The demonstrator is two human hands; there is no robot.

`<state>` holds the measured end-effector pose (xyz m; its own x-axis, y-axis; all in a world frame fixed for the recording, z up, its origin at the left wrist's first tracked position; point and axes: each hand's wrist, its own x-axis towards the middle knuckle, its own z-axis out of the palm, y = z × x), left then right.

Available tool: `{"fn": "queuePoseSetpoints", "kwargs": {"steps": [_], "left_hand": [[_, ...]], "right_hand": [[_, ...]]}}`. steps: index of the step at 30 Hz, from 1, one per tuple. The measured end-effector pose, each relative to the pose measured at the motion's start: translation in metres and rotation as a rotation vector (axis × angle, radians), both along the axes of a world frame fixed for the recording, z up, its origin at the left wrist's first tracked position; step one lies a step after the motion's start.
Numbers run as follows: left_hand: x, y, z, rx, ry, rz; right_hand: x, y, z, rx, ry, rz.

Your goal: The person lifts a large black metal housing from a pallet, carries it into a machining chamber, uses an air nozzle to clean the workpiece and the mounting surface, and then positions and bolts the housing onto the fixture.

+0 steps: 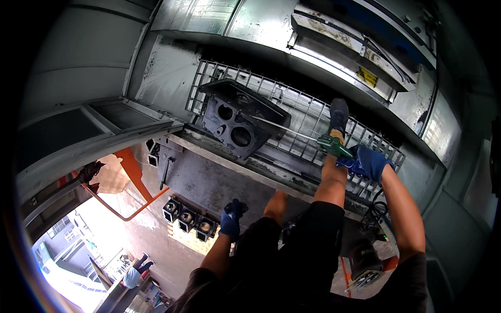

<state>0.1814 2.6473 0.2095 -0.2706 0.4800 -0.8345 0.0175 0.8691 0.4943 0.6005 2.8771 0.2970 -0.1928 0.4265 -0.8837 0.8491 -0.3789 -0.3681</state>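
Observation:
In my right hand [369, 163], in a blue glove, is a green air blow gun [334, 146]. Its long thin nozzle points left, with the tip near a dark grey metal casting [215, 121] that has large round holes. The casting sits on a metal grate [308, 121], with a dark flat-sided part [255, 98] right behind it. Low beside my left knee is my left hand [230, 219], also gloved in blue, its dark-tipped fingers curled in; whether they hold anything is hidden. My right foot in a dark shoe [339, 115] stands on the grate.
A grey metal ledge [209, 180] runs along the grate's near side. Several dark parts with round openings [187, 218] stand on a wooden pallet below. An orange rail [133, 208] is at left. Metal housing [261, 26] closes the far side. A black cable [377, 211] hangs at right.

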Motion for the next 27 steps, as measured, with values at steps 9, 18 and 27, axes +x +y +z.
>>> {"fn": "queuePoseSetpoints", "kwargs": {"steps": [9,18,27], "left_hand": [[0.000,0.003,-0.003,-0.041,-0.012,-0.023],[-0.013,-0.003,-0.010,-0.058,-0.021,0.005],[0.001,0.007,-0.011,-0.056,0.006,-0.032]], "right_hand": [[0.026,-0.029,0.009,-0.030,0.012,-0.126],[0.066,-0.068,0.014,-0.097,-0.117,-0.112],[0.065,-0.089,0.007,0.011,-0.078,-0.100]]}}
